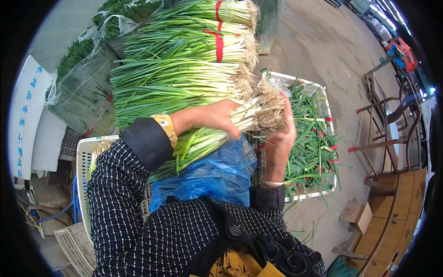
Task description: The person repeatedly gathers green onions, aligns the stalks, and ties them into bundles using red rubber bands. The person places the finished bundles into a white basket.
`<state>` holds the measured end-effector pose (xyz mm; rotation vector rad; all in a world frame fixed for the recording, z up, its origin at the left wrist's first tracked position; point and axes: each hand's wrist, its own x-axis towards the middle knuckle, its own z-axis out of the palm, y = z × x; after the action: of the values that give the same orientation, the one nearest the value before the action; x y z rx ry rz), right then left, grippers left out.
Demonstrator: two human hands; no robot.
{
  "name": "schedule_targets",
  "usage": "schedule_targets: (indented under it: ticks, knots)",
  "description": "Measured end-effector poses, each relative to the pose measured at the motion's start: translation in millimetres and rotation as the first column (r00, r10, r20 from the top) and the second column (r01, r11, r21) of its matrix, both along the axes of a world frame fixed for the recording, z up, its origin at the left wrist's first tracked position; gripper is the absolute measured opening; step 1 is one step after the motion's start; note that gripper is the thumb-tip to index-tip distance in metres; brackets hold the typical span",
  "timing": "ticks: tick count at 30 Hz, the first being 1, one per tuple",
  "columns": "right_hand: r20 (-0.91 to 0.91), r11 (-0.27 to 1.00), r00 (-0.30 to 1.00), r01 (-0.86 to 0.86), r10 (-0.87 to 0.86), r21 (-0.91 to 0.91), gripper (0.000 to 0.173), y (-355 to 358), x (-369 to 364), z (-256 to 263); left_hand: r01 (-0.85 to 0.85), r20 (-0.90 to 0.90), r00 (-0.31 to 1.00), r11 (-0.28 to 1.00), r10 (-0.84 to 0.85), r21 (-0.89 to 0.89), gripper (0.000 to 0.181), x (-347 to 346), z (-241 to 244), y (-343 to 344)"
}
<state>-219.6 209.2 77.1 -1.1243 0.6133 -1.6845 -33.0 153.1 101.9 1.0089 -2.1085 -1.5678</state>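
Observation:
My left hand (219, 117) is wrapped around the white stems of a bunch of green onions (207, 142), thumb across the near side. Against the root end of the same bunch rests my right hand (285, 126), its fingers partly hidden behind the pale, hairy roots. The green leaves of the bunch point down and left over a blue plastic sheet (207, 180) on my lap. Just beyond lies a row of green onions (180, 79) with roots to the right. Farther bundles carry red ties (219, 46).
A white plastic crate (330, 121) on the right holds leaf trimmings (308, 149) and red strips. Another white crate (81, 166) stands left. Plastic-wrapped greens (86, 86) and a white board with writing (26, 117) are farther left. A metal chair frame (384, 138) and wooden cabinet (398, 221) stand right.

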Motion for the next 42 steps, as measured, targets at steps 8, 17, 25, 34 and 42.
schedule_targets:
  ticks: [8, 17, 25, 34, 42]
  knots:
    - [-0.264, 0.977, 0.947, -0.142, 0.181, 0.159, 0.046, -37.9, -40.3, -34.2, 0.041, 0.444, 0.894, 0.975, 0.062, -0.219, 0.060, -32.8, -15.4, 29.9]
    - [-0.440, 0.953, 0.851, -0.206, 0.286, 0.221, 0.014, -26.0, -50.9, -23.5, 0.130, 0.019, 0.991, 0.984, -0.129, -0.118, 0.104, -37.8, -52.2, 12.7]
    - [-0.462, 0.935, 0.862, -0.038, 0.209, 0.353, 0.022, -16.3, -51.7, -36.3, -0.186, -0.464, 0.802, 0.895, 0.377, 0.405, 0.052, -47.7, -20.1, 9.5]
    - [-0.394, 0.874, 0.886, -0.026, 0.245, 0.485, 0.026, -5.0, -75.0, -98.8, -0.222, 0.229, 0.889, 0.811, 0.397, -0.542, 0.070, 9.8, -61.6, 53.3]
    - [-0.609, 0.967, 0.784, 0.229, -0.116, 0.111, 0.052, -22.4, -144.7, -79.0, 0.205, 0.603, 0.758, 0.787, 0.249, -0.582, 0.060, -39.2, -86.8, 83.8]
